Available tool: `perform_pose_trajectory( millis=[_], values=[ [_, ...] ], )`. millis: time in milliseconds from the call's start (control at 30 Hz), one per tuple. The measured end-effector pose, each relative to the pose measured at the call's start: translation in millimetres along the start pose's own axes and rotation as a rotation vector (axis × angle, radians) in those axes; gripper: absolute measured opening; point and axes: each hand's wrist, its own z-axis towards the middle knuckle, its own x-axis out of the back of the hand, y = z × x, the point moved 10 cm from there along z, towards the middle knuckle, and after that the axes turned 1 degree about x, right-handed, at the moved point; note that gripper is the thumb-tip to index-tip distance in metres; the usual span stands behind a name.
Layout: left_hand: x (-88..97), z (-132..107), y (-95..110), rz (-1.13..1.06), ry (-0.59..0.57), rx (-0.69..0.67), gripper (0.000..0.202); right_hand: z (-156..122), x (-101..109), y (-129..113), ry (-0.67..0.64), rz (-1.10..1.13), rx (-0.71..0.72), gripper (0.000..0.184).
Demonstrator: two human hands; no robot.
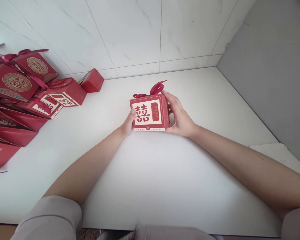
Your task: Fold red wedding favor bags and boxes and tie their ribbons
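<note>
A small red gift box with a cream label, a large red character and a red ribbon on top stands upright on the white table at the middle. My left hand grips its left side, thumb on the front face. My right hand wraps round its right side, fingers curled behind the box. Both hands hold the box between them.
A heap of red gift boxes and flat folded ones lies at the table's left, with one small red box by the tiled wall. A grey wall borders the right side. White paper lies at the right edge.
</note>
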Motion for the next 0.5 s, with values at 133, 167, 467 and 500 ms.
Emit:
perform_pose_trajectory(
  millis=[133,167,467,500],
  values=[
    [5.2,0,1,-0.021,0.115,0.017,0.067,-2,5,-5,0.040,-0.057,-0.013,0.131],
    [5.3,-1,2,-0.029,0.133,0.020,0.065,-3,6,-7,0.057,-0.072,0.002,0.133],
    [2.0,-8,11,-0.081,0.180,-0.010,0.070,-1,-2,-14,0.003,-0.016,0.118,0.136],
    [2.6,-8,15,-0.087,0.192,-0.046,0.070,-1,-4,-10,-0.012,-0.003,0.089,0.132]
  ],
)
